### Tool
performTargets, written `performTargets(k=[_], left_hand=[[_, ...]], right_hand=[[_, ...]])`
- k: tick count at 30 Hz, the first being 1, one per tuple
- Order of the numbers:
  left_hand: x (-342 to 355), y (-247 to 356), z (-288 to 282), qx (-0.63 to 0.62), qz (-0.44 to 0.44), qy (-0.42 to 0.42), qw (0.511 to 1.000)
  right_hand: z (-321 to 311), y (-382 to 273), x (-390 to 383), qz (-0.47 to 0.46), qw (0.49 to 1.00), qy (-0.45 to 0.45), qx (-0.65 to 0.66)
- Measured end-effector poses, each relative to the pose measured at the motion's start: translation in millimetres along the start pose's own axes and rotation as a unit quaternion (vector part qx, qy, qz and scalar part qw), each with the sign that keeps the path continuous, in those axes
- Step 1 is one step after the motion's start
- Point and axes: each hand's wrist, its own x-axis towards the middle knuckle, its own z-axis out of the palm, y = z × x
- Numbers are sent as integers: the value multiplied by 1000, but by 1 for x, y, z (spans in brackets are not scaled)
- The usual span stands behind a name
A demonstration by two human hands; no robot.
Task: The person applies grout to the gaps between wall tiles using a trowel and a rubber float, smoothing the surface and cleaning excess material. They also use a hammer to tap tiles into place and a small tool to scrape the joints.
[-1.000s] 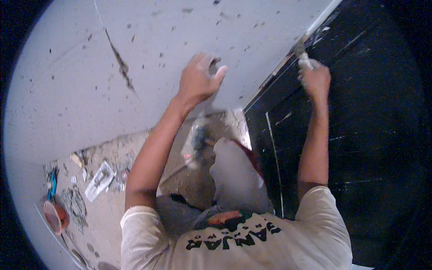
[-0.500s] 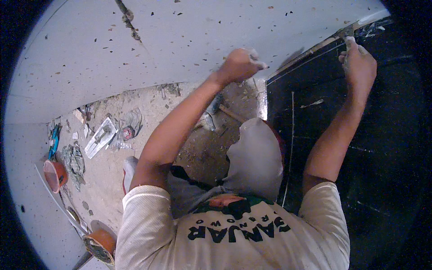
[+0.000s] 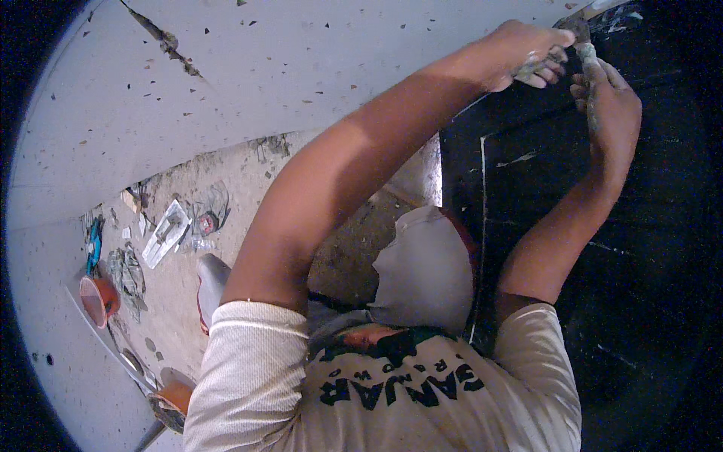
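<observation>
My right hand point(image 3: 611, 98) is closed around the paste-smeared handle of a putty knife point(image 3: 587, 53), its blade up by the top of the dark panel. My left hand point(image 3: 521, 54) has come up beside it, palm partly showing. Its outstretched thumb or forefinger meets the blade, while the other fingers curl in. Grey-white paste coats those fingers and the palm; whether a lump sits inside them I cannot make out. Both hands are where the speckled white wall point(image 3: 301, 60) meets the black door-like panel point(image 3: 550, 162).
On the dusty floor at left lie a white tray point(image 3: 167, 233), a crumpled cloth point(image 3: 126, 275) and a blue-handled tool point(image 3: 93, 245). Orange-red buckets point(image 3: 99, 300) point(image 3: 175, 401) stand nearer the lower left. A dark crack point(image 3: 162, 39) runs through the wall.
My left hand has moved up and right from the wall to the putty knife's blade. My right hand has stayed near the same spot, with the handle turned more upright.
</observation>
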Motion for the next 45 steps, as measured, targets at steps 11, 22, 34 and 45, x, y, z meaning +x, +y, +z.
performTargets(k=[11, 22, 34, 45], left_hand=[[42, -1, 22, -102, -14, -161, 982], [34, 13, 18, -32, 64, -56, 996], [42, 12, 26, -37, 45, -50, 997], [29, 30, 26, 17, 13, -33, 999]], right_hand=[[6, -11, -13, 8, 995, -35, 96], [64, 50, -109, 73, 928, 3, 365], [281, 267, -244, 151, 939, -299, -80], [299, 258, -252, 193, 950, -230, -88]])
